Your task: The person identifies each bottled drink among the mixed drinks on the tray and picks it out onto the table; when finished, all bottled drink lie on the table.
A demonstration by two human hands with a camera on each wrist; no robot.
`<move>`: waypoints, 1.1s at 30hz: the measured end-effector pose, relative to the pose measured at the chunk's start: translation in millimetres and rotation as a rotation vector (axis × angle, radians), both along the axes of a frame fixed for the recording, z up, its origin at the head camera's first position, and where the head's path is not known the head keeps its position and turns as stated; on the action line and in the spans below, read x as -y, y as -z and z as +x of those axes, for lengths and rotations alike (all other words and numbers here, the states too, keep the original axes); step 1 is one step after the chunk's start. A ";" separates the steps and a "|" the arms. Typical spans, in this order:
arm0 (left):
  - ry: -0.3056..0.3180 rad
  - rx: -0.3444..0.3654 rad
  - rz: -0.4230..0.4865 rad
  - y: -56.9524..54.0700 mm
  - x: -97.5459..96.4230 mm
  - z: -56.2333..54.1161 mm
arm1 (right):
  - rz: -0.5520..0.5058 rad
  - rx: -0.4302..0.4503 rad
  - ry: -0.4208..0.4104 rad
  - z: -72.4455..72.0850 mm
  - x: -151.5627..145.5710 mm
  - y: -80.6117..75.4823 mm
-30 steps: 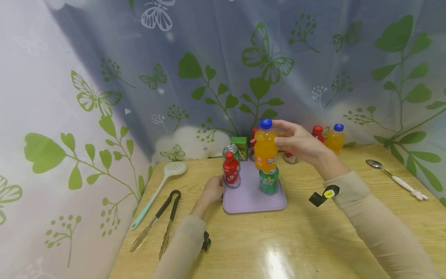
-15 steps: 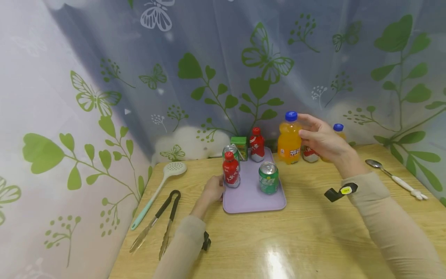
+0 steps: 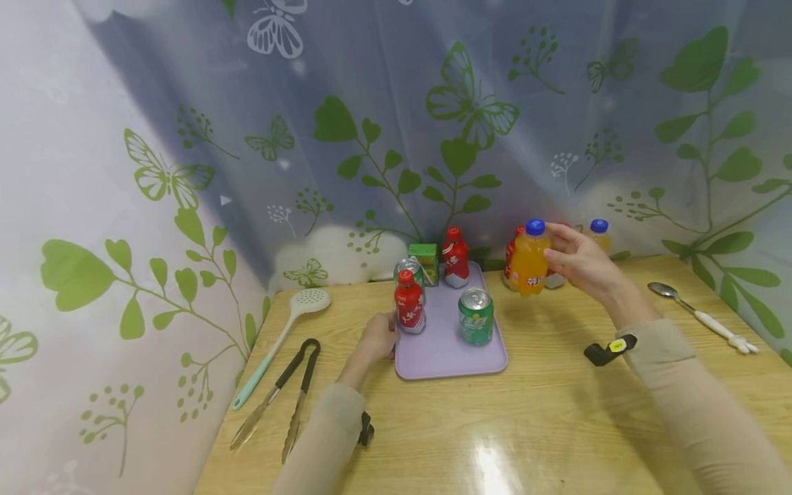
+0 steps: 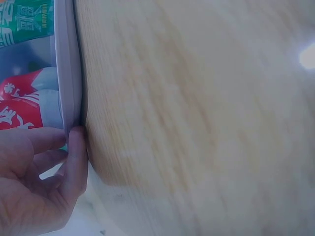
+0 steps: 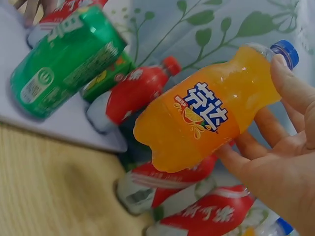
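My right hand [image 3: 584, 267] holds a bottle of orange soda [image 3: 529, 267] by its upper part, upright in the head view, with a blue cap. The bottle is right of the lilac tray [image 3: 445, 363], in front of red-capped bottles [image 5: 162, 184]. In the right wrist view the thumb lies along its neck and the fingers are behind it. My left hand [image 3: 379, 337] pinches the tray's left rim between thumb and fingers [image 4: 49, 140]. The tray carries a green soda can [image 3: 476, 317], two red bottles [image 3: 410, 304], another can [image 3: 410, 265] and a small green carton [image 3: 424, 258].
Left of the tray lie black-handled tongs [image 3: 303, 375] and a slotted skimmer [image 3: 291, 320]. A spoon [image 3: 699, 316] with a white handle lies far right. Another orange soda bottle [image 3: 599, 235] stands at the back, by the patterned curtain [image 3: 383, 124].
The right hand has carried the orange soda bottle from above the green can rightward off the tray, then slightly further right and lower. The left hand has stayed at the tray rim.
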State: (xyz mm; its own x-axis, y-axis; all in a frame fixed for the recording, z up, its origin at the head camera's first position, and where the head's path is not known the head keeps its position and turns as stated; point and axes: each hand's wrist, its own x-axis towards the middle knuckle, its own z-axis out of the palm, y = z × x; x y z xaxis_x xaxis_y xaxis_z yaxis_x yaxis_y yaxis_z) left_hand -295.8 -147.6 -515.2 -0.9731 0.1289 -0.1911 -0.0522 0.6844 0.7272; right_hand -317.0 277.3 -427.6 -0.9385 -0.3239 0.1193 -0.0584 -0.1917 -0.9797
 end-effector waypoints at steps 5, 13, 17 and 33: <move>-0.006 0.010 -0.010 -0.6 -0.7 0.5 | 0.135 0.014 0.065 -1.4 0.4 15.7; -0.008 0.016 -0.029 -1.8 -1.6 0.1 | 0.216 0.029 0.089 -6.7 0.8 42.3; -0.008 0.016 -0.034 -0.2 -1.5 -0.6 | 0.324 0.035 0.103 -9.2 1.4 51.0; -0.003 0.010 -0.036 -1.8 0.4 0.8 | 0.295 0.035 0.058 -12.0 -1.0 67.9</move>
